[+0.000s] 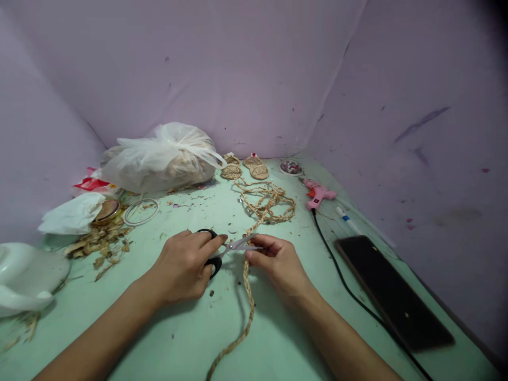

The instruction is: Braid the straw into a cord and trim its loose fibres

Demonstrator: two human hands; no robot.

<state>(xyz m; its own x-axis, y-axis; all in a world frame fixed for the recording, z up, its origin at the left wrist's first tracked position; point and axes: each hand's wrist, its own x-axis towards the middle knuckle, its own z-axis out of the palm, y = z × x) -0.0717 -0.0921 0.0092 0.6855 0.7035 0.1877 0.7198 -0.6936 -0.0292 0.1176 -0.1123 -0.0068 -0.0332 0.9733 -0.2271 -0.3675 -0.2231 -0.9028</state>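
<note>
Braided cord (pixel 248 288) runs up the middle of the green bench (pixel 174 338) from the near edge of view, passes the hands, and ends in a loose tangle of loops beyond them. Left hand (pixel 186 264): curled around the black handles of the scissors (pixel 237 245); blades parted, pointing right, at the cord. Whether the cord sits fully between the blades: cannot tell. Right hand (pixel 280 264): narrow, thumb and fingertips pinching the cord right beside the blade tips.

Surroundings: small woven slippers (pixel 259 172) behind the tangle, by the back wall; dish of beads (pixel 291 168) to their right. Pink glue gun (pixel 319 194) right of the tangle, black cable trailing toward the near edge; phone (pixel 392 293) lying to the right of the cable. Left side: tied plastic bag (pixel 166 161), white ring (pixel 142 212) in front of it, dry scraps (pixel 105 238) nearby.
</note>
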